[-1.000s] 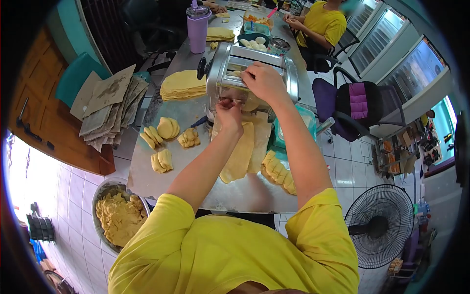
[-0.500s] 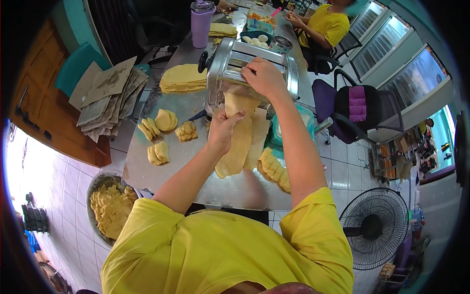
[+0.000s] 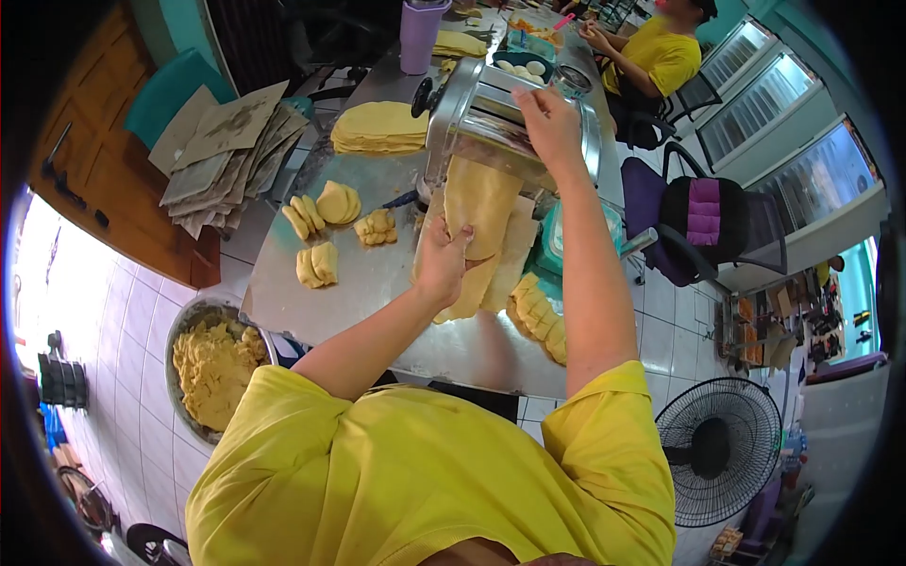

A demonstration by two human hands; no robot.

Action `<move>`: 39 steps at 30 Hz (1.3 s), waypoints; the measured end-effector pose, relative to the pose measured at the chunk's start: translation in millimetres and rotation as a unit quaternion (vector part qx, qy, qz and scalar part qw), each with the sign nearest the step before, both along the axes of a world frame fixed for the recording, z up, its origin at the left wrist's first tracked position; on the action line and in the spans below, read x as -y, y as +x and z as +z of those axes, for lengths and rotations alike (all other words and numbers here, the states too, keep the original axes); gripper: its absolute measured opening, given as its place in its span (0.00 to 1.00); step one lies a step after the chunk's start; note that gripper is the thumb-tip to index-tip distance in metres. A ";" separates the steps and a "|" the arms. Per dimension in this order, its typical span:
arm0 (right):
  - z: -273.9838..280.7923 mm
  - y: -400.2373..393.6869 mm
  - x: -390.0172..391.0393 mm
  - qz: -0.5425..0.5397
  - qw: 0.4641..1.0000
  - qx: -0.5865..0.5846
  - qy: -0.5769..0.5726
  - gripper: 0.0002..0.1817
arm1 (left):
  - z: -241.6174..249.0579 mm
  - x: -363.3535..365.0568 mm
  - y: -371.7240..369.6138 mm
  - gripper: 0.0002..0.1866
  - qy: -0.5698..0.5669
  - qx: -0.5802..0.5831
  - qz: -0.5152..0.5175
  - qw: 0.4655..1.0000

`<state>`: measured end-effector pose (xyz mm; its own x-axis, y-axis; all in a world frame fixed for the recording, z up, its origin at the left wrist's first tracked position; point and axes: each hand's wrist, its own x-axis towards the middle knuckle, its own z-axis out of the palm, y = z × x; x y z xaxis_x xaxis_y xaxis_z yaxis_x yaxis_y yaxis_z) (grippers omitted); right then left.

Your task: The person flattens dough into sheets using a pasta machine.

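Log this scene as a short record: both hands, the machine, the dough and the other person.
Left hand: holding dough sheet
Right hand: at top of rolling machine; contact unclear
Machine position: on metal table, dough sheet hanging at its near side
Left of machine: stacked flat sheets
Nearer on table, left: small dough pieces
Beside table, left: bowl of dough
Other person: yellow shirt, far right side of table
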<state>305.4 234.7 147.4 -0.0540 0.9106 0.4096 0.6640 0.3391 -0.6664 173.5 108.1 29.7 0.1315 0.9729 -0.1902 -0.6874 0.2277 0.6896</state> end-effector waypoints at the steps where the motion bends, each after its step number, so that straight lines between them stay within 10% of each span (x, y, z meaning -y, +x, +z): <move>1: -4.3 1.1 -4.2 -0.028 0.995 0.018 0.091 0.20 | -2.3 1.0 0.6 0.16 -0.002 -0.019 0.003 1.000; 11: -11.7 -3.8 -12.2 -0.067 0.966 0.251 0.008 0.28 | -6.4 11.4 -2.0 0.19 -0.014 -0.039 -0.006 0.999; 27: -12.3 -1.7 -16.5 -0.047 0.958 0.281 -0.034 0.30 | -17.9 66.2 -24.2 0.23 -0.087 -0.080 -0.063 0.991; 36: -15.1 -2.5 -15.1 -0.055 0.954 0.293 -0.009 0.29 | -20.3 73.8 -49.8 0.31 -0.063 -0.251 -0.142 0.955; 39: -13.5 -1.7 -14.1 -0.057 0.954 0.295 -0.008 0.28 | -18.9 68.2 -62.9 0.34 0.031 -0.494 -0.123 0.860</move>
